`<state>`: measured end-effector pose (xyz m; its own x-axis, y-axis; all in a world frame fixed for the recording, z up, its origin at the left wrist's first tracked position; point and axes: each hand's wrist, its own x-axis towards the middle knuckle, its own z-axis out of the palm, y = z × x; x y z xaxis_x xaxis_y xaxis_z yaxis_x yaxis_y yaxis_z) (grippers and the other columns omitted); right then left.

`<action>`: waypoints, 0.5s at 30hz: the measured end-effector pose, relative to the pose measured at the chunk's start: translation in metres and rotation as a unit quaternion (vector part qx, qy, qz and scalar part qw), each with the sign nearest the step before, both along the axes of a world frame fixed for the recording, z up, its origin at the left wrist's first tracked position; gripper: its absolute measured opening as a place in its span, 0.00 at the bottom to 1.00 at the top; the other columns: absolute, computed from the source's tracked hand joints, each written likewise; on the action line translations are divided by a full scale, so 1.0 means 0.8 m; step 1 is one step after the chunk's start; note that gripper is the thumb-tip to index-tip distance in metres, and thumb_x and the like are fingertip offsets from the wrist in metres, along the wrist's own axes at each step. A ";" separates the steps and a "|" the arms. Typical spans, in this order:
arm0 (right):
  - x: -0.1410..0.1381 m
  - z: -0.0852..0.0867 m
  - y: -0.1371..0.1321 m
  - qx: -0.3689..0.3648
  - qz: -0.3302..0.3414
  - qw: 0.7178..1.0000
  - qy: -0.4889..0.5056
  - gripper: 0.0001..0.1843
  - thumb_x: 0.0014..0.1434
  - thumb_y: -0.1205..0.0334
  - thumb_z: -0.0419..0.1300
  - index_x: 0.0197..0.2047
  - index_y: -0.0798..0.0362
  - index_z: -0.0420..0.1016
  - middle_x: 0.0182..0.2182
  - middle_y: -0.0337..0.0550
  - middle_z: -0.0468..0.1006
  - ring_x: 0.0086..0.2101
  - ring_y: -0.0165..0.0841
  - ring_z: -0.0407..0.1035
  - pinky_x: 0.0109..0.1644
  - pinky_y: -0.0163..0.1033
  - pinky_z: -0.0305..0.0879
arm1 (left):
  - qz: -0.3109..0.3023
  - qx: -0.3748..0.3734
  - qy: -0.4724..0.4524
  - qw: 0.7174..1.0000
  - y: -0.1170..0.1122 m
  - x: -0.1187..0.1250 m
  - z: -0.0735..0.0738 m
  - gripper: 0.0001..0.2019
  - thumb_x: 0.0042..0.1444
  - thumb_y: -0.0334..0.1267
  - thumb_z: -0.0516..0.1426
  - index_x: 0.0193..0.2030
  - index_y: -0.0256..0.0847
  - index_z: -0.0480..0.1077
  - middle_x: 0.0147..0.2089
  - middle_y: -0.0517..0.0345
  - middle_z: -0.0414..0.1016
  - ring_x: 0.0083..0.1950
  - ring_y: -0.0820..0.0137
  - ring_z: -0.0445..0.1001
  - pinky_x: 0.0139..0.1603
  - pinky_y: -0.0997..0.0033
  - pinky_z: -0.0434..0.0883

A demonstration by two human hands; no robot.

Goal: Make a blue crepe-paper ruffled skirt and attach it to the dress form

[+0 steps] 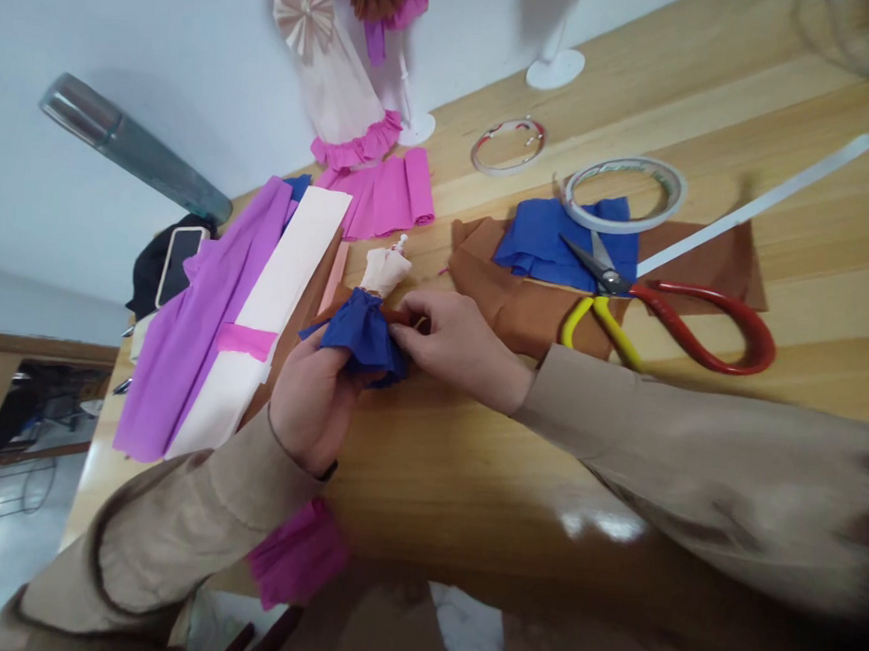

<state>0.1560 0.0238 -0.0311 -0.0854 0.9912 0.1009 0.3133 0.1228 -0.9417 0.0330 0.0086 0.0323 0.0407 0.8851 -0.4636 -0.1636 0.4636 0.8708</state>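
- Doll (371, 300): tilted above the table (460, 468), between the two hands; top white, skirt (360, 332) blue.
- Right hand (467, 348): thumb and forefinger together, clamped on a brown strip (397, 316) beside the skirt's waist.
- Left hand (314, 396): thumb and fingers clamped on the skirt (some fingertips hidden beneath it).
- Left of the hands: a white sheet (310, 240), crossed by a pink piece (248, 341); beside it, a purple sheet (176, 365).
- Right of the hands: scissors (612, 282) with red and yellow handles, lying across blue (543, 239) and brown sheets (522, 307).
- Just beyond the scissors: a tape roll (615, 224), partly on the blue sheet.
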 end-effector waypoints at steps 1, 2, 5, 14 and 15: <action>0.000 0.000 0.001 -0.003 -0.006 1.000 -0.001 0.10 0.51 0.68 0.56 0.20 0.55 0.64 0.17 0.34 0.65 0.23 0.26 0.60 0.27 0.34 0.51 | -0.001 0.004 -0.007 1.000 0.003 0.000 -0.002 0.06 0.55 0.31 0.58 0.38 0.37 0.75 0.40 0.53 0.78 0.45 0.64 0.75 0.37 0.72 0.73; 0.001 -0.001 0.001 -0.009 -0.011 1.000 -0.002 0.10 0.51 0.67 0.57 0.19 0.55 0.64 0.17 0.34 0.65 0.22 0.26 0.59 0.27 0.34 0.51 | 0.002 0.008 -0.014 1.000 0.006 -0.001 -0.003 0.05 0.56 0.32 0.58 0.38 0.36 0.75 0.39 0.53 0.78 0.45 0.64 0.75 0.38 0.71 0.73; 0.002 -0.002 0.003 -0.027 -0.019 0.999 0.008 0.11 0.50 0.66 0.57 0.19 0.54 0.64 0.17 0.35 0.65 0.22 0.26 0.60 0.26 0.34 0.50 | 0.032 0.007 -0.029 0.999 0.011 -0.005 -0.006 0.05 0.56 0.32 0.58 0.36 0.34 0.74 0.37 0.53 0.77 0.43 0.66 0.75 0.43 0.69 0.74; 0.000 -0.005 -0.001 -0.027 -0.025 0.998 0.053 0.07 0.51 0.67 0.58 0.22 0.55 0.68 0.19 0.36 0.68 0.23 0.28 0.62 0.27 0.34 0.54 | 0.063 -0.012 -0.078 0.995 0.008 -0.002 0.003 0.09 0.60 0.28 0.52 0.31 0.35 0.72 0.31 0.57 0.74 0.38 0.72 0.74 0.49 0.69 0.73; -0.001 -0.004 -0.002 -0.025 -0.023 0.997 0.065 0.05 0.51 0.68 0.58 0.24 0.56 0.69 0.20 0.37 0.69 0.24 0.28 0.64 0.28 0.34 0.56 | 0.062 -0.012 -0.079 0.995 0.008 -0.001 0.004 0.10 0.60 0.27 0.52 0.31 0.35 0.72 0.31 0.58 0.73 0.38 0.72 0.74 0.49 0.68 0.72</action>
<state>0.1555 0.0226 -0.0347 -0.0284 0.9979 0.0584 0.1929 0.0628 -0.9792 0.0321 0.0149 0.0351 0.0056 0.8767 -0.4810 -0.3560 0.4513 0.8183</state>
